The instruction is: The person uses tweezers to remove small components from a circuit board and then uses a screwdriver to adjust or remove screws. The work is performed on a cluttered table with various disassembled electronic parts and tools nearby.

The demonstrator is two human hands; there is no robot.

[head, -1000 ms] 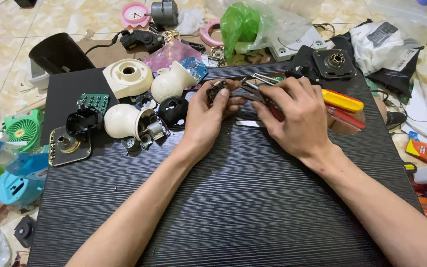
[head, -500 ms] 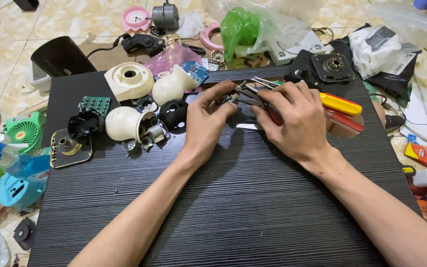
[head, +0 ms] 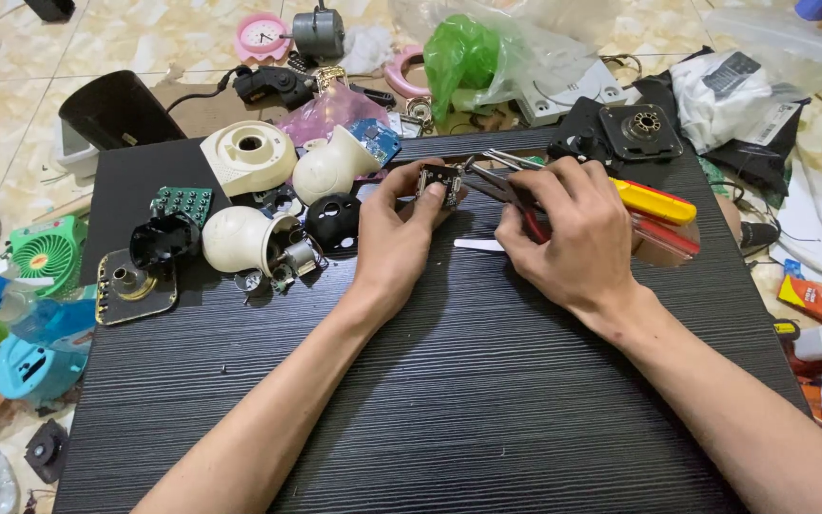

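Observation:
My left hand [head: 394, 231] pinches a small dark square module [head: 439, 182] between thumb and fingers, just above a black wood-grain board [head: 487, 400]. My right hand [head: 571, 238] grips pliers with red handles [head: 523, 202], whose jaws point left and reach the module. Under my right hand lie a yellow-handled tool [head: 656, 201] and a red-handled one [head: 666, 238]. A small white strip [head: 478, 245] lies on the board between my hands.
Left of my hands lie cream plastic shells [head: 249, 152], a cream dome [head: 238, 239], a black round part [head: 332, 220], a green circuit board [head: 183, 203] and a small round board [head: 133, 286]. A black bracket [head: 632, 132], green bag [head: 463, 52] and floor clutter ring the board.
Both hands shifted slightly toward the far edge. The module has turned up into view between my left fingers, and the pliers' jaws have closed in on it.

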